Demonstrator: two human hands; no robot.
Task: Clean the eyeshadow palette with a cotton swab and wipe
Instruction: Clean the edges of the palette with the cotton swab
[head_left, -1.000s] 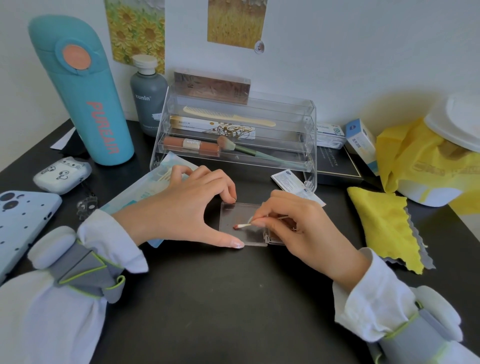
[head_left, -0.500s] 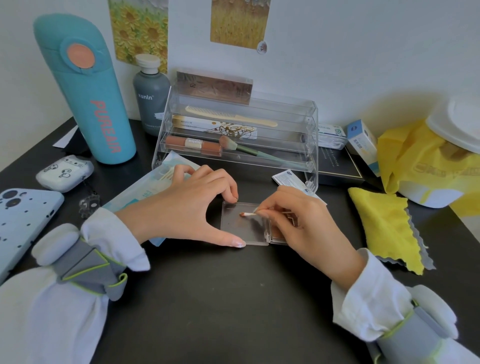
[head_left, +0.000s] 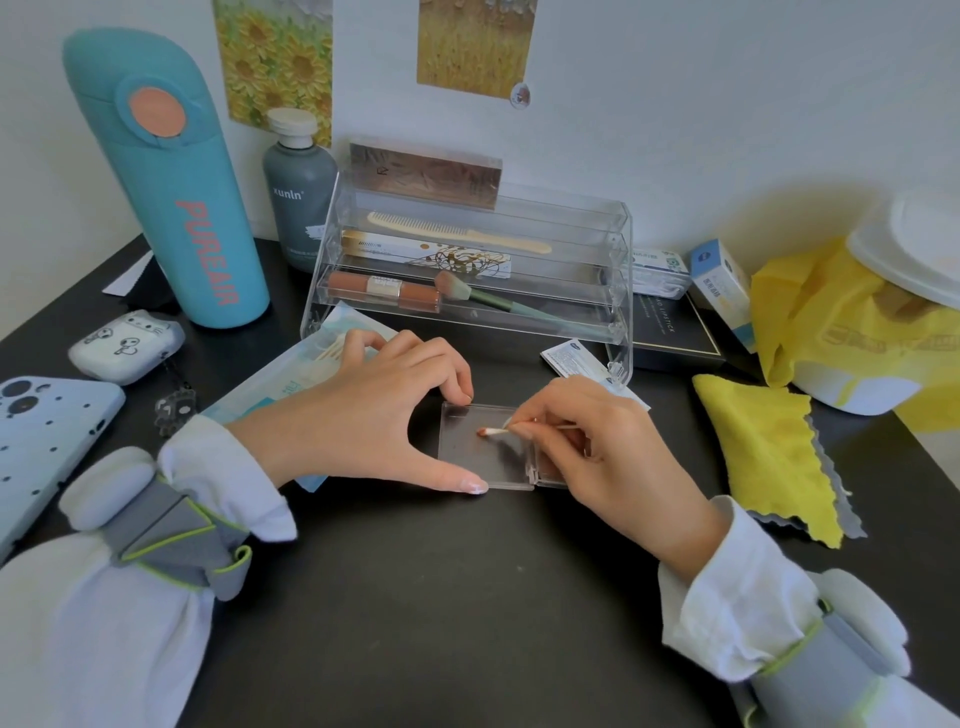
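Observation:
A small clear-lidded eyeshadow palette (head_left: 480, 460) lies open on the black desk in the middle of the head view. My left hand (head_left: 374, 405) grips its open lid, with the thumb at the near edge and the fingertips at the far edge. My right hand (head_left: 587, 447) pinches a cotton swab (head_left: 493, 431); its reddish-stained tip touches the lid's inner face. The right hand hides most of the palette's pan half. A flat wipe sachet (head_left: 574, 358) lies just behind the palette.
A clear tiered organiser (head_left: 467, 260) with comb, brush and lip products stands behind. A swab pack (head_left: 291, 379) lies under my left wrist. A teal flask (head_left: 171, 182), earbud case (head_left: 124, 345) and phone (head_left: 41, 441) are at the left. A yellow cloth (head_left: 769, 452) and a yellow bag (head_left: 831, 322) are at the right.
The swab tip has moved over the lid, from its near left part up toward the far side and slightly right. My left hand has kept its grip.

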